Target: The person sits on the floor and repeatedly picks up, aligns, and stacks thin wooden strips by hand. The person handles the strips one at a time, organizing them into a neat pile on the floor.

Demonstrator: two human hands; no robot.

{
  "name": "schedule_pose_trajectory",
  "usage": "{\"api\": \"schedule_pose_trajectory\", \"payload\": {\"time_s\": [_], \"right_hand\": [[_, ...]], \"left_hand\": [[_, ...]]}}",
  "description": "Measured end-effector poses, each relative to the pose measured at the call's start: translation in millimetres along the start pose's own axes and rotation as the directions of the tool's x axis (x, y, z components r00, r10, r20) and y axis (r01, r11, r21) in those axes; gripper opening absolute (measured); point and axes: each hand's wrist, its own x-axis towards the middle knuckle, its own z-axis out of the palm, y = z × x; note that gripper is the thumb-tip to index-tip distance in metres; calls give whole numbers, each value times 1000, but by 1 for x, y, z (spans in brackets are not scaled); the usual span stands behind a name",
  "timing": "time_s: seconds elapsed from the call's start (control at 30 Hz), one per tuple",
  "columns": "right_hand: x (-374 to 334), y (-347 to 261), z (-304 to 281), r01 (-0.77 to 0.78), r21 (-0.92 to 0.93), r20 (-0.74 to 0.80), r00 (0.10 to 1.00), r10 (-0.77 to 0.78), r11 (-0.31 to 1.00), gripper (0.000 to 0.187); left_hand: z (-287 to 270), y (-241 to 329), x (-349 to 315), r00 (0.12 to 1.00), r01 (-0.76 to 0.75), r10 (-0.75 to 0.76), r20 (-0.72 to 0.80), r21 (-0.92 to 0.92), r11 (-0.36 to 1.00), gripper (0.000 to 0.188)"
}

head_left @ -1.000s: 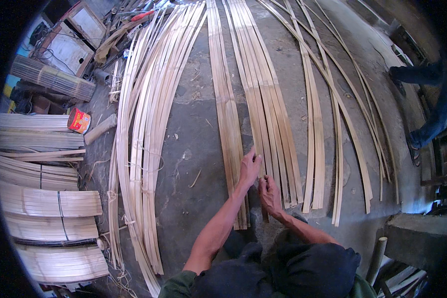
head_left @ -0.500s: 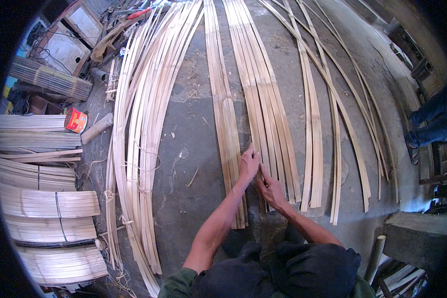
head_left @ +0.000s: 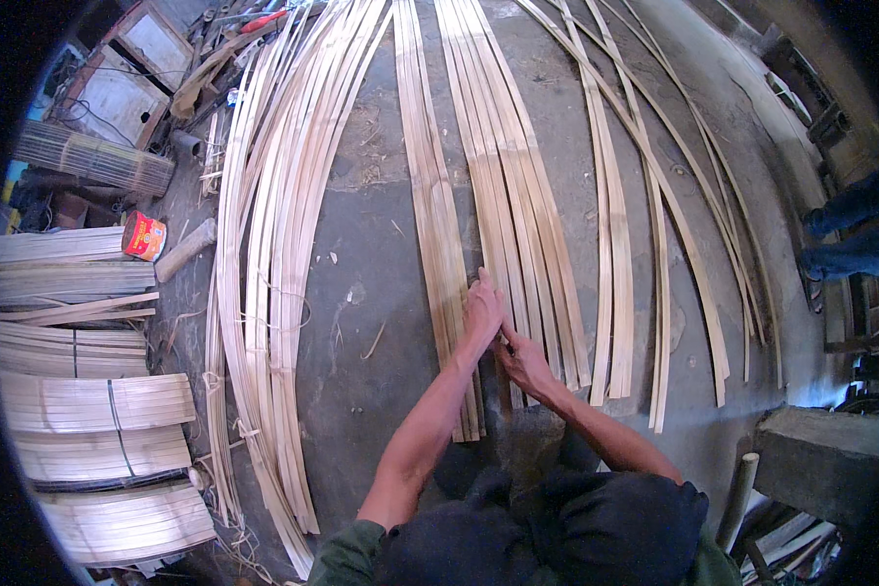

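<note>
Long pale bamboo strips (head_left: 517,186) lie side by side on the floor in front of me, running away toward the far end. My left hand (head_left: 483,308) is closed at the left-edge strip of this group, with its fingertips pointing forward. Just behind it and to the right, my right hand (head_left: 525,361) pinches along the same strip, close to its near end. The fingers partly hide the strip between the hands. A narrower group of bamboo strips (head_left: 428,176) lies immediately to the left, passing beside my left forearm.
Looser bamboo strips (head_left: 610,234) spread and cross on the right. A large pile of strips (head_left: 283,234) lies left, beside stacked bundles (head_left: 97,400), a red tin (head_left: 144,237) and a wooden mallet (head_left: 185,251). A person's legs (head_left: 855,234) show at far right, above a concrete block (head_left: 830,459).
Both hands have shifted slightly left and my left hand a little forward, still together at the strip. The whole view has moved slightly; the strips' layout looks the same.
</note>
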Motion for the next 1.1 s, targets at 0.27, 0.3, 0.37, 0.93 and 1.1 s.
{"api": "schedule_pose_trajectory", "payload": {"time_s": [0.27,0.3,0.37,0.93,1.1], "right_hand": [[7,-5,-5,-70,-94,39,996,74,993,64],[7,0,-5,-67,-72,31,997,69,995,64],[10,3,-3,-52,-26,21,998,53,998,64],[14,10,0,-18,-164,133,990,40,986,80],[12,-2,-3,-12,-236,148,988,48,972,84]], "left_hand": [[10,-13,6,997,-73,74,-26,59,996,66],[8,-8,8,999,-19,16,45,57,998,66],[2,-1,10,978,93,-105,179,72,993,68],[-11,4,2,987,4,-24,160,124,992,65],[-7,-8,2,984,-75,23,176,292,953,65]]}}
